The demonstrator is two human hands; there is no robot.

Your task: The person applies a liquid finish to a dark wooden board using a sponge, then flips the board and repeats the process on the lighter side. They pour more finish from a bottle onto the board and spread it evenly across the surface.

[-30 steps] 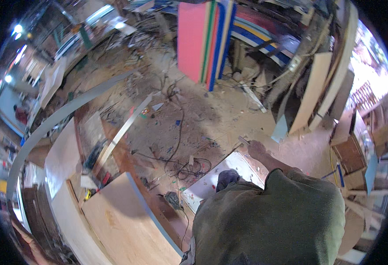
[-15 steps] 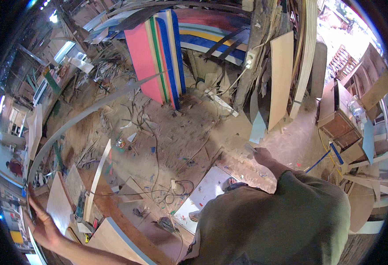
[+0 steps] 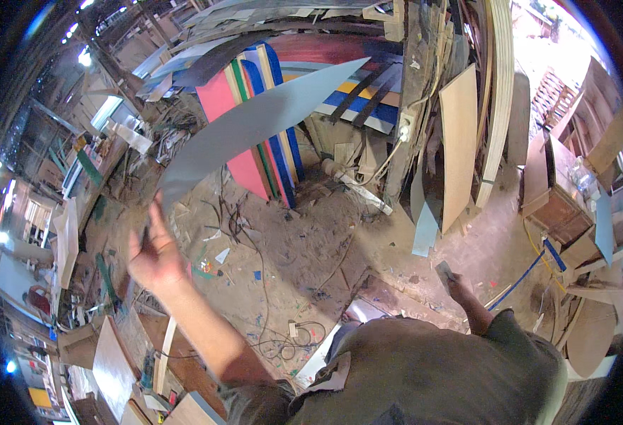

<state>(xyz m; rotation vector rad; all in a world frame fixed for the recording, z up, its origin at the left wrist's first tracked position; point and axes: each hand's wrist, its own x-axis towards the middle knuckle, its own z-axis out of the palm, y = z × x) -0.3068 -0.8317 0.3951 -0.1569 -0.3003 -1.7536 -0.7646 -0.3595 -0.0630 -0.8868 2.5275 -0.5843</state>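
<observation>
In front of my raised left hand [image 3: 157, 258] hangs a long, thin grey sheet [image 3: 255, 124], tapering to a point at its far right end. The fingers of that hand are spread and hold nothing. A fingertip is close to the sheet's near end; whether they touch I cannot tell. My right hand [image 3: 456, 285], lower right, is closed on a small flat grey piece [image 3: 443, 269] whose exact kind does not show. Behind the sheet, pink, green and blue-edged panels [image 3: 244, 166] stand upright and are partly covered by it.
A wooden post with a white socket [image 3: 405, 132] stands ahead, beside a leaning plywood strip [image 3: 459, 149]. Cables [image 3: 293, 340] and scraps litter the dirt floor. To the right are a wooden cabinet [image 3: 559, 191] and a blue-headed tool [image 3: 554, 255]. Boards [image 3: 116, 361] lean at lower left.
My left hand has moved right and forward from the far left edge and opened. The grey sheet has swung right and now shows its broad face. My right hand has shifted lower and to the right.
</observation>
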